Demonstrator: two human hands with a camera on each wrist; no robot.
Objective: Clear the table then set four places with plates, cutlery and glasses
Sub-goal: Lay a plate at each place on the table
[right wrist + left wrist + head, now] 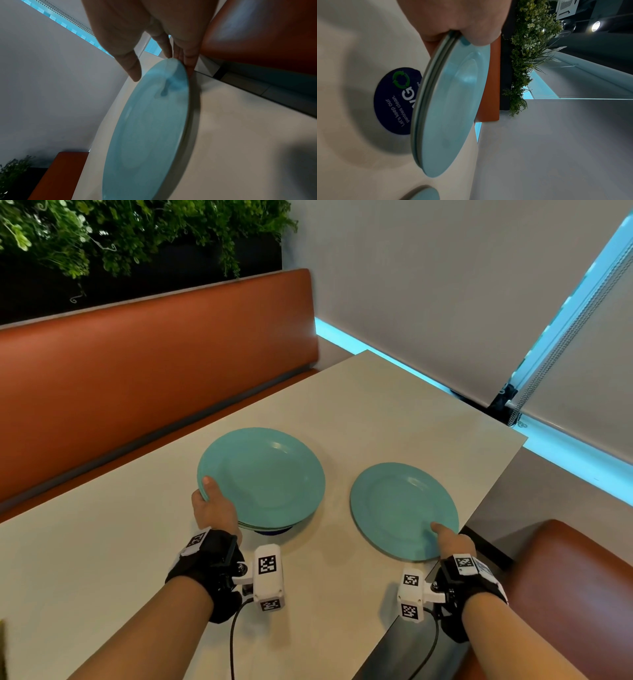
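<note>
The left hand (pixel 214 510) gripped a stack of round teal plates (pixel 262 479) (held above the pale bench (pixel 102 542)); the right hand (pixel 452 542) pinched a single round teal plate (pixel 400 508).

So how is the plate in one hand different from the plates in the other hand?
The left hand holds a stack of plates, several rims showing; the right hand holds a single plate. The stack is lifted above the table, over a dark round sticker; the single plate sits low at the table's right edge, its near rim on the fingers. The left thumb presses the stack's rim; the right thumb looks lifted. All are round and teal.
</note>
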